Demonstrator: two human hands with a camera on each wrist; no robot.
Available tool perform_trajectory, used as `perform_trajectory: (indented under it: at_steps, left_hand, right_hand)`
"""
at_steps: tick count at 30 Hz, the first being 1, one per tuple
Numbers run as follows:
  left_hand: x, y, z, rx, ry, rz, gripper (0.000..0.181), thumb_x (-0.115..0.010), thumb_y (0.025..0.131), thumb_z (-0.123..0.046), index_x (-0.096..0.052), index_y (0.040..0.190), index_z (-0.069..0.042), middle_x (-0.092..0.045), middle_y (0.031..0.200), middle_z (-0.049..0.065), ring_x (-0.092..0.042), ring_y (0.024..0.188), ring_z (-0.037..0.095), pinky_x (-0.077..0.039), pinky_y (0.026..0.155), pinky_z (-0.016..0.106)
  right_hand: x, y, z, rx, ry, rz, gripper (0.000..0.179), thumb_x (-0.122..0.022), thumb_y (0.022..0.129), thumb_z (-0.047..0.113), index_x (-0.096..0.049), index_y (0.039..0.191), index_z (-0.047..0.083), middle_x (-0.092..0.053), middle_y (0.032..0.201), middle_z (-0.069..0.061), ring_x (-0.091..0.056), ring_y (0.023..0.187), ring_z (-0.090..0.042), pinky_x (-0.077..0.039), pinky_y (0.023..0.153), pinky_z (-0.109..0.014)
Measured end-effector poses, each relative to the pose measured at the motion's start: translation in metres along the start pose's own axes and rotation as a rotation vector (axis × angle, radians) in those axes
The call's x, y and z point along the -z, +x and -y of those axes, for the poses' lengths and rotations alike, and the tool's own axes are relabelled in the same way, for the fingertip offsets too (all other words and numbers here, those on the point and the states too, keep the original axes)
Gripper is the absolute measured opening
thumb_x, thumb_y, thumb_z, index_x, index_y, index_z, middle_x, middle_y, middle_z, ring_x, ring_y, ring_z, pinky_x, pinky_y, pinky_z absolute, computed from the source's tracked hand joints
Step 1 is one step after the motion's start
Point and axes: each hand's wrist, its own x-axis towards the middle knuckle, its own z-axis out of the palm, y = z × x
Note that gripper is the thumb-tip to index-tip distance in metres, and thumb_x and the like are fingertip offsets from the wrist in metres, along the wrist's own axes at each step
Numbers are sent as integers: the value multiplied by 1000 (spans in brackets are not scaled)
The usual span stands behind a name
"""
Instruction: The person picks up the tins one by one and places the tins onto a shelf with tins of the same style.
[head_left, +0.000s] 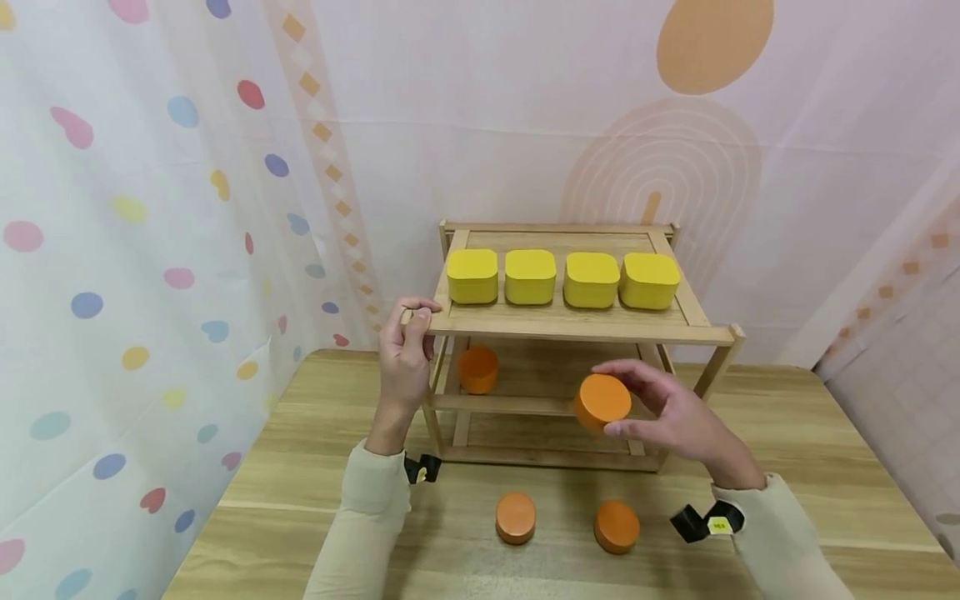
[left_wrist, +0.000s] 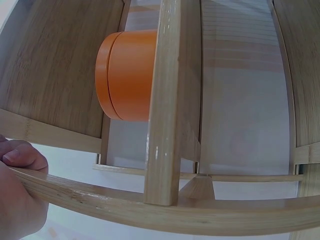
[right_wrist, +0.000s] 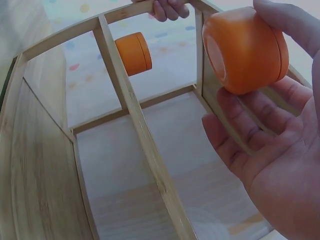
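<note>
White hanging [head_left: 191, 283] with coloured dots [head_left: 87, 305] and hearts [head_left: 153, 500] at left, pinkish backdrop [head_left: 465, 158] with tan oval [head_left: 716, 42] and striped arch [head_left: 667, 167], column of diamonds [head_left: 322, 131], wood-grain surface [head_left: 292, 475] with rounded far corners

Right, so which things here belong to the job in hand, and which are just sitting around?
Likely part of the job:
wooden rack, held by the left hand
orange tub in the right hand
orange tub on the middle shelf
two orange tubs on the table

Apparently just there:
four yellow boxes on the top shelf
patterned curtain behind
</note>
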Motion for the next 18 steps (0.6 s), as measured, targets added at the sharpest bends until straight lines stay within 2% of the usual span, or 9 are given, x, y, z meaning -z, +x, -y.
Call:
perform_trajectory:
  at_steps: [4,9,12,15,18]
  left_hand:
    - [0,0,1,1,4,-1,27,-43,102,-14,-57,100,8,-39,52,7,-35,46,21,-32,44,25]
    - [0,-2,1,9,9,-1,26,-43,102,-14,-57,100,8,-39,51,9,-36,45,19,-33,44,25]
    - [0,-2,1,12,10,-2,27,-43,102,-16,-58,100,7,-39,51,8,-36,45,18,-33,45,24]
    - [0,-1,0,14,11,0,27,-43,102,-17,-58,100,6,-39,51,6,-36,45,17,-33,45,23]
    - [0,-1,1,11,9,2,28,-43,102,-17,-58,100,6,-40,51,3,-36,45,17,-33,45,23]
  right_hand:
    - [-3,9,-4,8,-17,-9,57,-73,83,-7,-51,136,-1,-59,128,-4,-59,112,-10,-46,98,-19]
    - [-9,17,-10,13,-17,-2,55,-72,84,-6,-51,136,-3,-60,126,-14,-60,109,-11,-47,96,-20]
    - [-13,21,-10,-49,-23,-7,55,-73,86,0,-53,137,0,-61,126,-14,-60,107,-12,-48,94,-22]
    - [-17,25,-8,-134,-31,-8,54,-75,87,8,-55,138,9,-62,125,-8,-61,105,-15,-49,91,-24]
    - [-21,30,-8,-175,-20,4,51,-74,89,13,-58,136,16,-62,126,-5,-61,104,-18,-51,90,-27]
